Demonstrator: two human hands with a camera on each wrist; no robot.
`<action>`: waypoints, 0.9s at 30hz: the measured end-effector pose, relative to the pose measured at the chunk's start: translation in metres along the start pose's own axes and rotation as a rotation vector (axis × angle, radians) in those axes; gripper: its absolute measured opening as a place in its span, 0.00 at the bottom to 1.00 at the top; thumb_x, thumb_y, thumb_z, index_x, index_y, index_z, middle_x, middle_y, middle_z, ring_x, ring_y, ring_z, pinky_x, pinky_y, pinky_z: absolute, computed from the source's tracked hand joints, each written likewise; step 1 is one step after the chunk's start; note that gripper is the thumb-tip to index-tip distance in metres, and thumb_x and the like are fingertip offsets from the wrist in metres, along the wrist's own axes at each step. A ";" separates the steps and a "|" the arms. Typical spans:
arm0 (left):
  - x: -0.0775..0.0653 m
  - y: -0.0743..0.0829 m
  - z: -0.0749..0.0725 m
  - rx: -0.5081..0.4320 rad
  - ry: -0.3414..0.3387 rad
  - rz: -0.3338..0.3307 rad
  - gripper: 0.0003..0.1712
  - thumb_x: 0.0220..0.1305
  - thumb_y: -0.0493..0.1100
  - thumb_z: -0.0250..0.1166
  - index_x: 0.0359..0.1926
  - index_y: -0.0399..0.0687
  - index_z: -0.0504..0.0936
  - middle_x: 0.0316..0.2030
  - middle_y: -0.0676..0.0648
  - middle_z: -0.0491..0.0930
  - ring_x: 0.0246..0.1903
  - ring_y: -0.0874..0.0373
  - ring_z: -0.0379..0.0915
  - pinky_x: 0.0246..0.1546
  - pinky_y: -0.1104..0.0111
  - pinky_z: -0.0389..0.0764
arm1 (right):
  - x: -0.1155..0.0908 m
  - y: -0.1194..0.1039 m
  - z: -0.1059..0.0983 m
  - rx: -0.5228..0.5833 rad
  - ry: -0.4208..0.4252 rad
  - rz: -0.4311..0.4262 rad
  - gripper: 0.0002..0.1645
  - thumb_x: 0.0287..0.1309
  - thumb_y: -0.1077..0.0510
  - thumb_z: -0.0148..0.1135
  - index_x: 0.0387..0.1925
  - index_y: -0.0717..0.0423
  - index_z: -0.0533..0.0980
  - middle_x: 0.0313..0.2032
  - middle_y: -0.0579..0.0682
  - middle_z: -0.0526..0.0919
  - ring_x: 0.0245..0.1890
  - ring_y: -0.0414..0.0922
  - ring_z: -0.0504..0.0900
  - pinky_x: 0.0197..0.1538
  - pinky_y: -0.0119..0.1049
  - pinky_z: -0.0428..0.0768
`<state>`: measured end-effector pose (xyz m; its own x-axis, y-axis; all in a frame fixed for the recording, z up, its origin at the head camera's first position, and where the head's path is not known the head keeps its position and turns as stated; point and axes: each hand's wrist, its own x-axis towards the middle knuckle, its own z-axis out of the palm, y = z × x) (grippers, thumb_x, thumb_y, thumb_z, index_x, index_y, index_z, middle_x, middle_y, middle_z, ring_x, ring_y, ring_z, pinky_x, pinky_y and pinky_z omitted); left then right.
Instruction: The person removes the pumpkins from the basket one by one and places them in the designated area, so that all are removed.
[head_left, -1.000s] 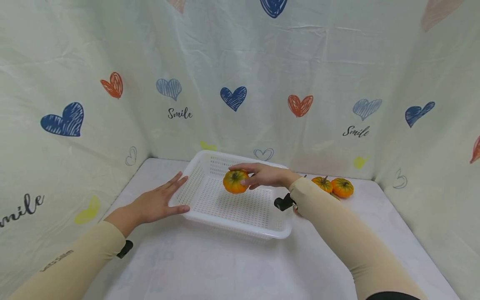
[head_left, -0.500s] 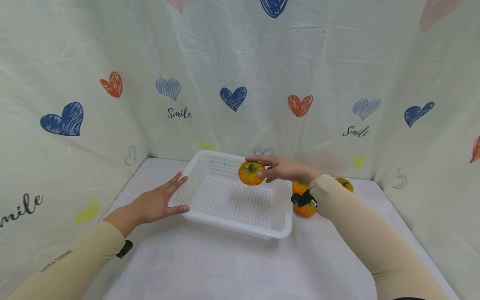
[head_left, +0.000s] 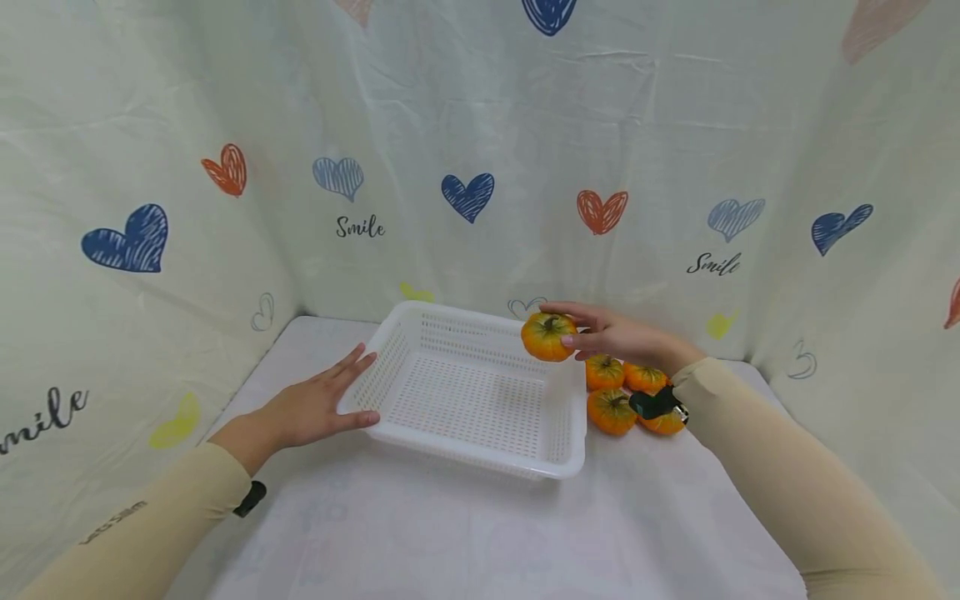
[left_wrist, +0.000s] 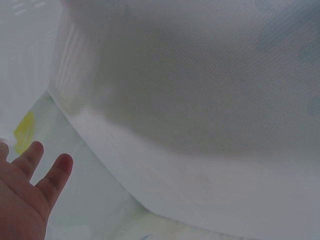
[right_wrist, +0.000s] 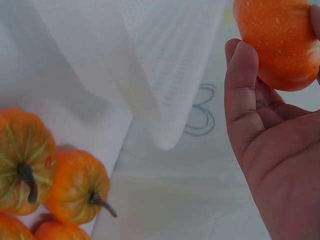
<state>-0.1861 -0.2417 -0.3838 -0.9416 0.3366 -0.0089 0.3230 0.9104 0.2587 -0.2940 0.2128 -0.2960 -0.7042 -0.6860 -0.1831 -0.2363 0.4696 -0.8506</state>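
My right hand (head_left: pixel 618 333) grips a small orange pumpkin (head_left: pixel 548 337) with green streaks and a short stem, up over the right back rim of a white plastic basket (head_left: pixel 480 463). In the right wrist view the held pumpkin (right_wrist: pixel 278 42) sits between fingers and thumb, its smooth orange side showing. My left hand (head_left: pixel 318 404) rests at the basket's left end, fingers spread and straight. Only part of that left hand (left_wrist: pixel 30 187) appears in the left wrist view. The basket's perforated floor is bare.
Several more small pumpkins (head_left: pixel 612 412) cluster on the table (head_left: pixel 420 533) against the basket's right side, partly behind my right wrist. A pale curtain (head_left: pixel 525 125) printed with hearts stands around the table's back and sides.
My right hand has carried the pumpkin from over the basket's middle rightward and up to its right back rim. More of the clustered pumpkins now show. The left hand has stayed put.
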 end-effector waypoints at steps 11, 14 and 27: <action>-0.001 -0.001 -0.001 -0.008 0.003 0.006 0.57 0.63 0.73 0.58 0.80 0.49 0.48 0.79 0.43 0.40 0.68 0.34 0.60 0.52 0.41 0.75 | -0.031 0.015 -0.014 -0.035 0.081 0.018 0.36 0.70 0.49 0.58 0.75 0.29 0.59 0.72 0.49 0.60 0.60 0.55 0.74 0.60 0.54 0.75; -0.001 -0.001 0.000 -0.005 0.003 0.007 0.58 0.62 0.75 0.57 0.80 0.49 0.47 0.79 0.43 0.40 0.68 0.34 0.59 0.53 0.41 0.75 | -0.037 0.018 -0.016 -0.024 0.091 0.024 0.36 0.70 0.49 0.59 0.75 0.28 0.59 0.72 0.50 0.61 0.60 0.55 0.75 0.61 0.55 0.74; 0.001 -0.002 0.001 -0.003 0.004 0.008 0.61 0.59 0.80 0.53 0.80 0.49 0.47 0.79 0.43 0.40 0.68 0.33 0.59 0.52 0.39 0.75 | -0.065 0.029 -0.026 -0.037 0.162 0.026 0.39 0.70 0.51 0.59 0.77 0.39 0.57 0.72 0.55 0.60 0.65 0.60 0.69 0.61 0.59 0.72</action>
<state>-0.1871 -0.2432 -0.3854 -0.9394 0.3429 -0.0031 0.3302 0.9069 0.2619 -0.2725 0.2858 -0.2960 -0.8082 -0.5765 -0.1204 -0.2392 0.5082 -0.8274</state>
